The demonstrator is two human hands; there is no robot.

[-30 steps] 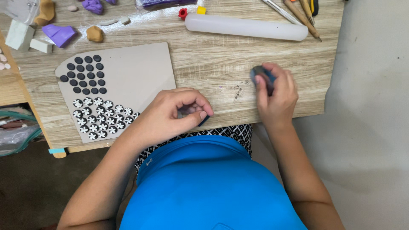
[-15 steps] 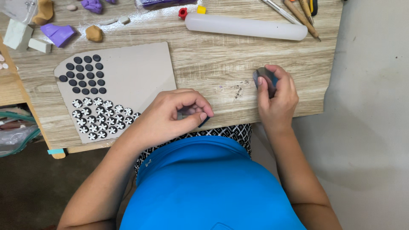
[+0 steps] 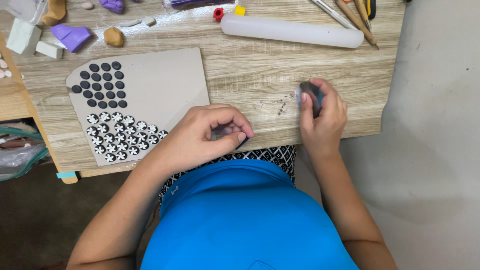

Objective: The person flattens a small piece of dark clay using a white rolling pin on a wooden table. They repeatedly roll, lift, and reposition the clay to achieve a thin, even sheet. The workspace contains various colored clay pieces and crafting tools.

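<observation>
The left hand (image 3: 207, 135) is curled up near the front edge of the wooden desk (image 3: 250, 75), and its fingers pinch a small dark piece (image 3: 227, 134) that is mostly hidden. The right hand (image 3: 322, 115) is off to the side, well apart from the left one, and it grips a small dark round thing (image 3: 311, 95) that rests on the desk. Just beside the left hand lies a flat grey board (image 3: 160, 85). On the board sit rows of plain black dots (image 3: 102, 85) and, closer to the person, black dots with white flowers (image 3: 122, 135). A long white roller (image 3: 292, 31) lies at the back of the desk.
</observation>
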